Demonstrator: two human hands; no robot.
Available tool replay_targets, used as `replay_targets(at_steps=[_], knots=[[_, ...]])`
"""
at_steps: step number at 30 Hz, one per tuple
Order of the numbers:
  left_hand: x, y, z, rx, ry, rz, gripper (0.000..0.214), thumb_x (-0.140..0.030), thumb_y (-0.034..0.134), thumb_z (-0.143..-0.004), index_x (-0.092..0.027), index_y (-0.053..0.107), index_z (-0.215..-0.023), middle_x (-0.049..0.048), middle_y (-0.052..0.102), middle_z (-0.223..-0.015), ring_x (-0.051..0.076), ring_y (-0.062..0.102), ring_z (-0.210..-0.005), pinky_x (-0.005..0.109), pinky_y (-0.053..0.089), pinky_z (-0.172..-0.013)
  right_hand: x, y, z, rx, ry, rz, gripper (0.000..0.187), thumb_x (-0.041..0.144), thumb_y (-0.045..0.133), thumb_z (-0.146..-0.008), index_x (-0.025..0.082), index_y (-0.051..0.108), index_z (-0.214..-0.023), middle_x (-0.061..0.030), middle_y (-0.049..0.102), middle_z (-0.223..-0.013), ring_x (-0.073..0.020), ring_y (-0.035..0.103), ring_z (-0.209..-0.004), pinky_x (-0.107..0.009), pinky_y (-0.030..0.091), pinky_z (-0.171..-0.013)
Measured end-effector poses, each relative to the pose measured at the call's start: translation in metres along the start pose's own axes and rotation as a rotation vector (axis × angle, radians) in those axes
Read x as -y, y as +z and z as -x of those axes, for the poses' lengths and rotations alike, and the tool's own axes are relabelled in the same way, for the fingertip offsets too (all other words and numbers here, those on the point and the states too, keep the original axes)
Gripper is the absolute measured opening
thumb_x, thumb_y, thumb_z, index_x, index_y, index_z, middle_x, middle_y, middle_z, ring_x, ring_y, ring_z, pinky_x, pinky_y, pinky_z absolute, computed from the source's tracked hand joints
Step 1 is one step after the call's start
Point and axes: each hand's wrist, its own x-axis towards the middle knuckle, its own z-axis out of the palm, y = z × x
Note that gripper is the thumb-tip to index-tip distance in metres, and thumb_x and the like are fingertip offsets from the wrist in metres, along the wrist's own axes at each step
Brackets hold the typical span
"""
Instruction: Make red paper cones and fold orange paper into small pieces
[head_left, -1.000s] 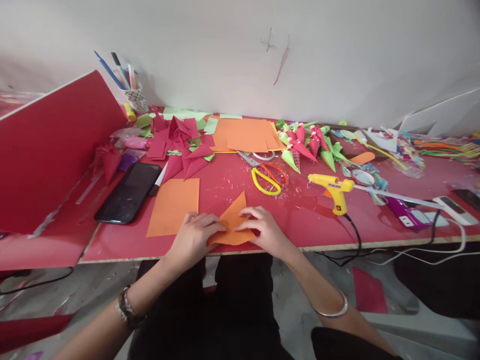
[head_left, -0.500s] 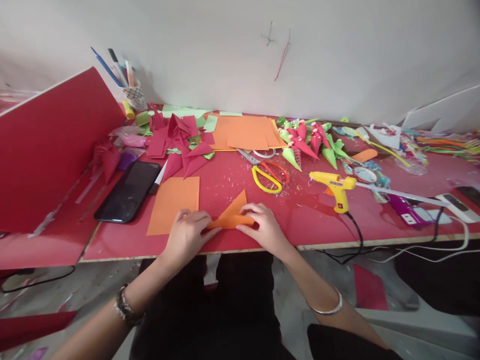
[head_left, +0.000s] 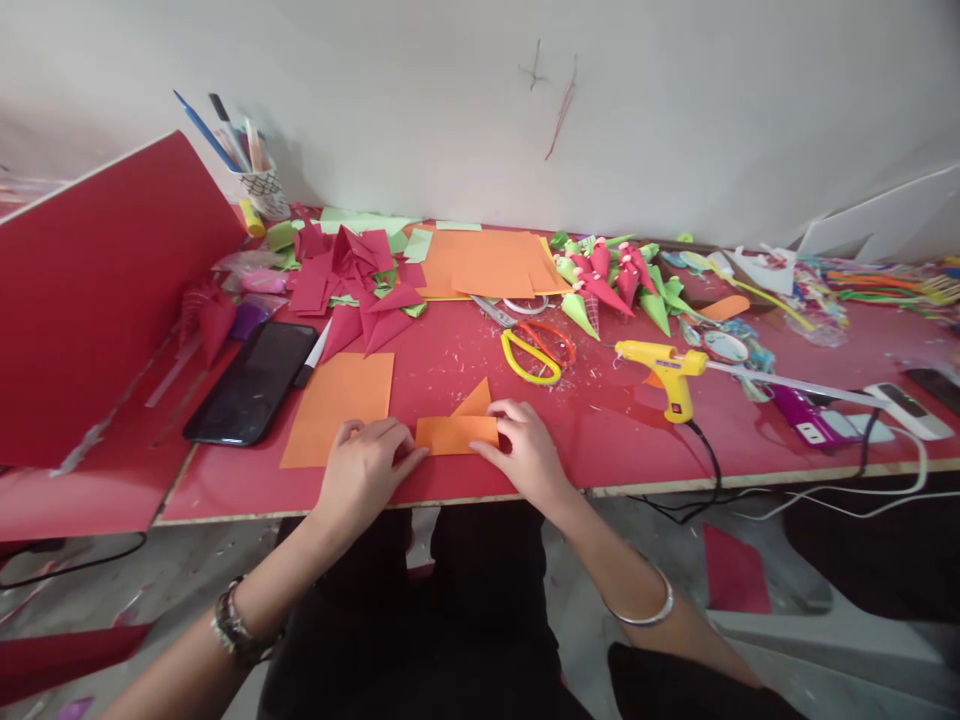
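Observation:
A small folded orange paper (head_left: pixel 457 430) lies near the front edge of the red table (head_left: pixel 600 440), one triangular corner sticking up behind its folded flap. My left hand (head_left: pixel 364 470) pinches the paper's left end with curled fingers. At the right end my right hand (head_left: pixel 525 450) pinches and presses the fold. A flat orange sheet (head_left: pixel 337 395) rests just left of my left hand.
A black phone (head_left: pixel 251 385) lies at the left beside a tilted red board (head_left: pixel 105 290). Behind the fold are yellow-handled scissors (head_left: pixel 532 355), a yellow glue gun (head_left: pixel 667 370) with its cord, red paper pieces (head_left: pixel 360 280), orange sheets (head_left: pixel 491 265), paper cones (head_left: pixel 607 280) and a pen cup (head_left: pixel 262 190).
The orange paper's near flap has been folded upward over the triangle, so less of the triangle shows. Both hands have stayed at its ends, sliding slightly along the crease.

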Motion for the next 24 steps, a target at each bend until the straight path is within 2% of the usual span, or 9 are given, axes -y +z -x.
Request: replay_targets(at_steps=[4, 6, 8, 10, 11, 13, 17, 20, 24], knots=[[0.001, -0.011, 0.000, -0.001, -0.017, -0.092, 0.019, -0.029, 0.047, -0.082, -0.018, 0.052, -0.067, 0.0012, 0.061, -0.071, 0.016, 0.055, -0.063, 0.035, 0.033, -0.073, 0.000, 0.000, -0.001, 0.011, -0.009, 0.026, 0.017, 0.030, 0.061, -0.075, 0.018, 0.057, -0.065, -0.0064, 0.059, -0.094, -0.0202, 0.051, -0.081, -0.034, 0.043, -0.071], [-0.002, -0.015, 0.002, -0.027, -0.007, -0.156, 0.014, -0.023, 0.044, -0.083, -0.018, 0.056, -0.077, 0.0043, 0.062, -0.082, 0.018, 0.057, -0.071, 0.037, 0.034, -0.076, 0.000, 0.000, -0.001, 0.021, -0.017, 0.032, 0.017, 0.030, 0.061, -0.075, 0.018, 0.057, -0.064, -0.0069, 0.058, -0.095, -0.0205, 0.051, -0.081, -0.035, 0.043, -0.072], [-0.010, -0.015, 0.005, -0.023, 0.093, -0.179, 0.022, -0.015, 0.039, -0.083, -0.019, 0.057, -0.095, 0.0065, 0.062, -0.096, 0.020, 0.057, -0.081, 0.038, 0.035, -0.078, 0.000, -0.001, -0.001, 0.027, -0.022, 0.035, 0.017, 0.031, 0.061, -0.076, 0.018, 0.058, -0.066, -0.0077, 0.058, -0.095, -0.0208, 0.051, -0.082, -0.035, 0.043, -0.072], [-0.020, -0.011, 0.010, 0.044, 0.276, -0.160, 0.035, -0.009, 0.036, -0.081, -0.020, 0.053, -0.110, 0.0067, 0.059, -0.108, 0.020, 0.056, -0.089, 0.037, 0.037, -0.082, 0.000, -0.001, -0.001, 0.030, -0.028, 0.040, 0.016, 0.031, 0.060, -0.076, 0.018, 0.058, -0.068, -0.0084, 0.058, -0.096, -0.0212, 0.051, -0.083, -0.036, 0.043, -0.073], [-0.026, -0.007, 0.013, 0.085, 0.363, -0.145, 0.039, -0.007, 0.035, -0.081, -0.019, 0.050, -0.115, 0.0069, 0.058, -0.112, 0.020, 0.055, -0.095, 0.036, 0.037, -0.086, 0.000, 0.000, -0.001, 0.029, -0.029, 0.043, 0.016, 0.031, 0.059, -0.077, 0.018, 0.058, -0.068, -0.0086, 0.058, -0.096, -0.0214, 0.051, -0.083, -0.036, 0.043, -0.073], [-0.035, 0.003, 0.019, 0.112, 0.430, -0.138, 0.041, -0.011, 0.034, -0.083, -0.015, 0.045, -0.122, 0.0086, 0.053, -0.122, 0.021, 0.050, -0.107, 0.036, 0.035, -0.094, -0.001, 0.000, -0.001, 0.024, -0.031, 0.046, 0.016, 0.031, 0.059, -0.077, 0.018, 0.059, -0.068, -0.0089, 0.058, -0.096, -0.0217, 0.051, -0.083, -0.036, 0.043, -0.073], [-0.047, 0.021, 0.027, 0.108, 0.384, -0.152, 0.052, -0.039, 0.039, -0.085, -0.012, 0.037, -0.129, 0.0122, 0.045, -0.130, 0.024, 0.041, -0.119, 0.037, 0.033, -0.101, 0.000, 0.001, -0.001, 0.012, -0.033, 0.051, 0.015, 0.031, 0.059, -0.077, 0.018, 0.059, -0.070, -0.0084, 0.058, -0.096, -0.0222, 0.051, -0.084, -0.036, 0.044, -0.074], [-0.049, 0.026, 0.029, 0.122, 0.350, -0.184, 0.056, -0.042, 0.042, -0.084, -0.013, 0.035, -0.132, 0.0113, 0.046, -0.128, 0.025, 0.042, -0.118, 0.039, 0.031, -0.103, 0.000, 0.000, -0.001, 0.011, -0.029, 0.054, 0.014, 0.030, 0.059, -0.077, 0.018, 0.058, -0.071, -0.0076, 0.058, -0.096, -0.0216, 0.050, -0.083, -0.035, 0.044, -0.074], [-0.047, 0.023, 0.032, 0.111, 0.313, -0.229, 0.058, -0.042, 0.045, -0.082, -0.012, 0.036, -0.131, 0.0111, 0.052, -0.122, 0.025, 0.047, -0.111, 0.038, 0.034, -0.101, 0.001, -0.001, -0.001, 0.013, -0.031, 0.060, 0.015, 0.031, 0.059, -0.077, 0.018, 0.058, -0.070, -0.0078, 0.058, -0.095, -0.0214, 0.051, -0.082, -0.035, 0.044, -0.074]])
